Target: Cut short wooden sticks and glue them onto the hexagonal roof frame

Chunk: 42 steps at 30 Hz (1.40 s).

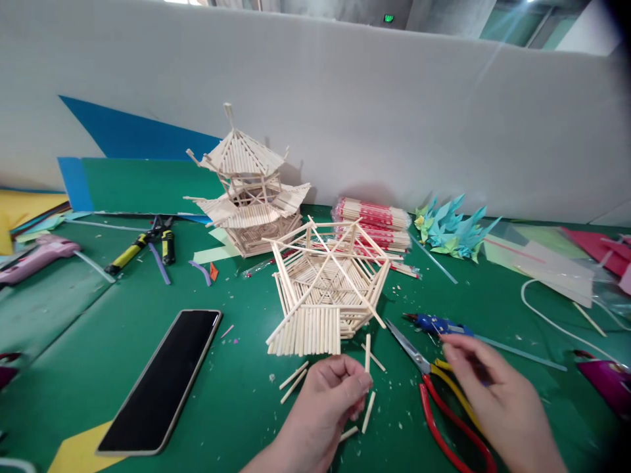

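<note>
My left hand (328, 401) is closed in a pinch on a short wooden stick (367, 355), held upright just in front of an unfinished stick model (305, 332). This model has an open frame, with one sloping panel of sticks laid side by side. Several loose cut sticks (369, 412) lie around that hand. My right hand (493, 394) hovers over the handles of red-and-yellow scissors (419, 361), beside a blue glue gun (438, 324). Its thumb and forefinger meet near the glue gun; whatever they hold, if anything, is too small to make out.
Behind stands a stick pagoda (246, 210), with wrapped stick bundles (372, 213) and blue-green folded paper (453, 226) to its right. At left are a phone (165, 378), pliers (148, 243) and a pink glue gun (44, 257). A pale partition (345, 112) closes off the green table.
</note>
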Each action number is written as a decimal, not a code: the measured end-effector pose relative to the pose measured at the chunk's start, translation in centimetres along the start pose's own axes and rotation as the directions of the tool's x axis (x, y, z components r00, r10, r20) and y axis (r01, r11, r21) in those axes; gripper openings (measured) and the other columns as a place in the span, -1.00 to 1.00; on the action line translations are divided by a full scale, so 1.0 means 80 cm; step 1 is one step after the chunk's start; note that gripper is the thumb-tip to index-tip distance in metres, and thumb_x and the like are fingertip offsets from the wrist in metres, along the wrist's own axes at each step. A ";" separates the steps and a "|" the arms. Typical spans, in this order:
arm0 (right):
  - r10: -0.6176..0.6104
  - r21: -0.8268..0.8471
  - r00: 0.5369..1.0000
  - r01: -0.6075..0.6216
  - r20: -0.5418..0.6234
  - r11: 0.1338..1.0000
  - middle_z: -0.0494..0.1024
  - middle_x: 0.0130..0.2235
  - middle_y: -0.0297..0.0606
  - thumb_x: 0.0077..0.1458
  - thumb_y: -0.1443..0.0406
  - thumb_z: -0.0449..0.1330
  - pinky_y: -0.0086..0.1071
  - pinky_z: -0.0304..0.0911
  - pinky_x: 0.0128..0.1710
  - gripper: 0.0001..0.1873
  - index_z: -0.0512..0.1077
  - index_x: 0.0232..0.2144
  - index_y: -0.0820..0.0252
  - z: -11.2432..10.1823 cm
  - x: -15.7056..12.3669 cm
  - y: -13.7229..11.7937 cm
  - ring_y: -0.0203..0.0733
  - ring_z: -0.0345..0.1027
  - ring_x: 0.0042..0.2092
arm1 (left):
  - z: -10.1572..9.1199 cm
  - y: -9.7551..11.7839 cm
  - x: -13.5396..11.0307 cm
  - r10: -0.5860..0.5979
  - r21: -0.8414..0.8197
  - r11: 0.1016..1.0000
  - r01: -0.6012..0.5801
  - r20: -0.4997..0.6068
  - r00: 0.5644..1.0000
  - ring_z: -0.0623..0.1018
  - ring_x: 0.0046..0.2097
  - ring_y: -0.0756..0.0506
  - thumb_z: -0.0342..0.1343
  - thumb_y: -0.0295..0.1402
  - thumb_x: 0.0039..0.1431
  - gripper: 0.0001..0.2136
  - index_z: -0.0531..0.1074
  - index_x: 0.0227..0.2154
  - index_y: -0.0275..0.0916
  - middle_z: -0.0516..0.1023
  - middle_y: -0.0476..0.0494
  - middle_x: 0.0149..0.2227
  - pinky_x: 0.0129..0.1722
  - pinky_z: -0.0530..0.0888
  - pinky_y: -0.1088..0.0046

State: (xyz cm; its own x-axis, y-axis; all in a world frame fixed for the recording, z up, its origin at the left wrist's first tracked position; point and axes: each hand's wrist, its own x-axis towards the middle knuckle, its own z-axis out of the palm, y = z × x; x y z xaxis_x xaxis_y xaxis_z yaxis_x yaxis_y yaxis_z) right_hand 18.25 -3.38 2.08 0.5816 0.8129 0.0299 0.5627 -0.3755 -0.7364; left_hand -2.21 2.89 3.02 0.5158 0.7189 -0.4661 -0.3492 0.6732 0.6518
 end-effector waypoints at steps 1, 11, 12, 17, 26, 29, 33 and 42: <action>-0.048 0.139 0.993 0.033 0.104 0.990 0.50 -0.30 -0.25 -0.02 0.06 0.11 -0.39 0.25 -0.33 -0.72 0.44 -0.35 0.09 0.010 -0.008 -0.021 -0.11 0.34 -0.28 | 0.000 -0.001 -0.001 -0.007 0.003 1.000 0.007 0.003 1.000 0.16 -0.64 0.11 0.25 -0.38 -0.18 -0.80 0.35 -0.68 -0.33 0.26 0.08 -0.75 -0.60 -0.01 0.55; -0.162 0.710 0.786 -0.423 0.597 0.563 0.30 -0.53 -0.41 -0.02 0.17 0.20 -0.51 0.11 -0.49 -0.79 0.37 -0.53 0.19 0.089 -0.039 -0.079 -0.36 0.13 -0.47 | -0.008 -0.003 -0.009 -0.060 -0.110 0.992 0.058 -0.012 0.998 0.17 -0.70 0.15 0.33 -0.30 -0.29 -0.74 0.37 -0.70 -0.34 0.28 0.09 -0.77 -0.64 0.02 0.60; -0.161 0.713 0.774 -0.453 0.613 0.535 0.28 -0.55 -0.42 -0.02 0.17 0.19 -0.51 0.09 -0.51 -0.78 0.34 -0.55 0.19 0.089 -0.038 -0.079 -0.37 0.11 -0.49 | -0.009 -0.003 -0.008 -0.062 -0.112 0.992 0.060 -0.014 0.998 0.18 -0.70 0.15 0.33 -0.29 -0.29 -0.74 0.37 -0.70 -0.33 0.29 0.08 -0.78 -0.64 0.03 0.61; -0.124 0.717 0.791 -0.461 0.599 0.524 0.19 -0.60 -0.48 -0.03 0.18 0.21 -0.53 -0.03 -0.57 -0.73 0.30 -0.59 0.23 0.088 -0.025 -0.092 -0.42 -0.03 -0.55 | -0.015 -0.007 -0.008 0.023 -0.074 0.997 -0.026 -0.042 0.999 0.22 -0.65 0.12 0.31 -0.31 -0.23 -0.79 0.43 -0.62 -0.34 0.32 0.06 -0.71 -0.64 0.09 0.61; -0.093 0.726 0.802 -0.475 0.589 0.498 0.26 -0.67 -0.50 -0.13 0.22 0.28 -0.56 -0.05 -0.60 -0.74 0.33 -0.63 0.25 0.104 -0.007 -0.105 -0.47 -0.01 -0.61 | -0.010 0.015 -0.004 0.211 -0.089 0.970 -0.226 -0.148 0.966 0.22 -0.60 0.08 0.29 -0.38 -0.22 -0.87 0.51 -0.59 -0.35 0.35 0.03 -0.66 -0.60 0.21 0.57; -0.068 0.729 0.816 -0.471 0.574 0.497 0.31 -0.66 -0.49 -0.15 0.23 0.29 -0.56 0.00 -0.59 -0.76 0.35 -0.64 0.26 0.108 -0.006 -0.108 -0.47 0.04 -0.60 | -0.006 0.022 -0.006 0.235 -0.074 0.965 -0.251 -0.176 0.956 0.22 -0.58 0.07 0.26 -0.38 -0.16 -0.84 0.46 -0.69 -0.35 0.33 0.03 -0.66 -0.59 0.24 0.56; -0.045 0.733 0.834 -0.457 0.550 0.505 0.34 -0.64 -0.47 -0.17 0.26 0.31 -0.56 0.03 -0.58 -0.79 0.37 -0.63 0.26 0.112 -0.004 -0.108 -0.46 0.08 -0.58 | -0.004 0.026 -0.005 0.236 -0.062 0.965 -0.256 -0.230 0.944 0.25 -0.55 0.06 0.25 -0.38 -0.16 -0.83 0.44 -0.71 -0.35 0.34 0.01 -0.63 -0.56 0.27 0.57; -0.036 0.740 0.825 -0.487 0.565 0.464 0.36 -0.64 -0.45 -0.18 0.25 0.31 -0.51 0.10 -0.57 -0.78 0.36 -0.63 0.25 0.116 -0.002 -0.108 -0.42 0.15 -0.60 | 0.002 0.026 0.000 0.225 -0.058 0.965 -0.254 -0.311 0.923 0.30 -0.52 0.05 0.23 -0.46 -0.17 -0.85 0.48 -0.44 -0.34 0.44 -0.02 -0.55 -0.54 0.29 0.55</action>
State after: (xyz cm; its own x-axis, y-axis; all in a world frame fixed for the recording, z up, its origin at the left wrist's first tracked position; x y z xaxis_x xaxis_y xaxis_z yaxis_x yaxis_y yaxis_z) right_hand 7.82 3.87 2.20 0.1277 0.9351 -0.3307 -0.4571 -0.2404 -0.8563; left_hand -2.85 4.25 4.47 0.1542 0.8690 -0.4701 -0.5134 0.4770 0.7134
